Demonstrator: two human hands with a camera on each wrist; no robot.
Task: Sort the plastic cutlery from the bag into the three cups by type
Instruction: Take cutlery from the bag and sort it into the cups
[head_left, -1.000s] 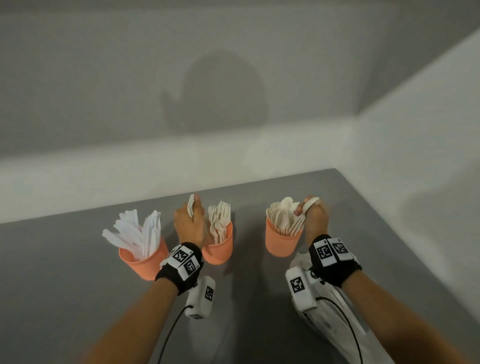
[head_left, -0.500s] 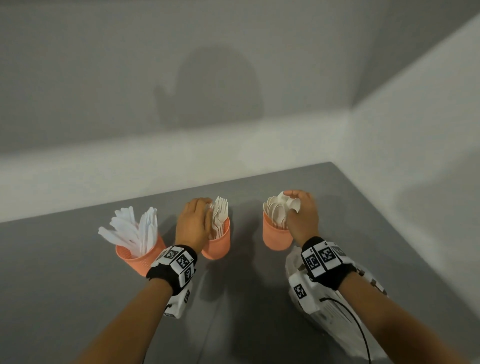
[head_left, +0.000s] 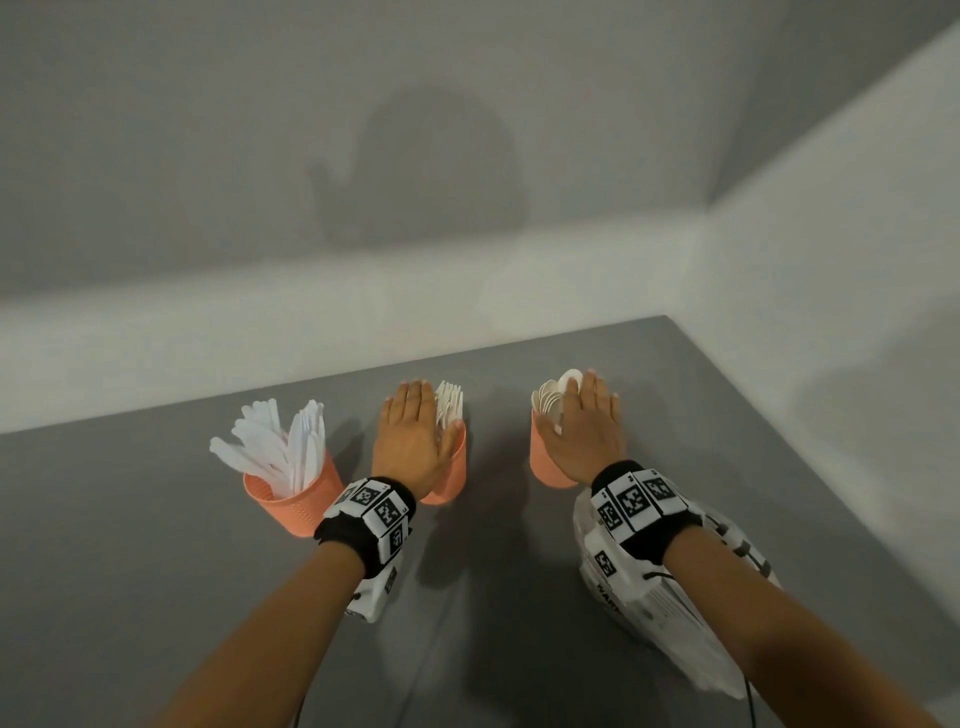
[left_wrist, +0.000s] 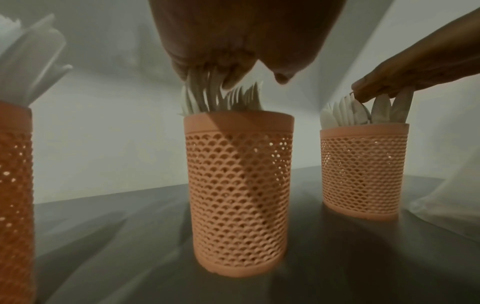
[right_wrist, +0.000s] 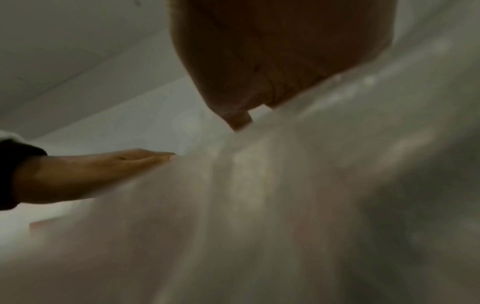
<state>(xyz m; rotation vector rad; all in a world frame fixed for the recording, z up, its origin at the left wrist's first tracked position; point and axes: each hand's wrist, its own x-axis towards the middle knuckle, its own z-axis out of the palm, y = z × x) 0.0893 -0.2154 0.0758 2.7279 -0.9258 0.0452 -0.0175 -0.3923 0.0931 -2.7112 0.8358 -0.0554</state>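
Note:
Three orange mesh cups stand in a row on the grey table (head_left: 156, 545). The left cup (head_left: 296, 499) holds white knives (head_left: 280, 441). My left hand (head_left: 410, 436) lies flat, fingers straight, on the white forks (head_left: 450, 402) in the middle cup (head_left: 453, 467); in the left wrist view the palm (left_wrist: 233, 41) presses on the forks (left_wrist: 221, 98) above that cup (left_wrist: 239, 195). My right hand (head_left: 587, 426) lies flat on the white spoons (head_left: 553, 397) in the right cup (head_left: 545, 462). The clear plastic bag (head_left: 670, 613) lies under my right forearm and fills the blurred right wrist view (right_wrist: 311, 205).
The table sits in a corner: a white wall ledge (head_left: 260, 332) runs behind the cups and a wall (head_left: 831, 312) closes the right side. Bare table lies in front of the cups and at the far left.
One second ago each hand pinched a piece of cutlery above its cup. Both pieces went into the cups; both hands now lie flat with straight fingers on the cutlery tops.

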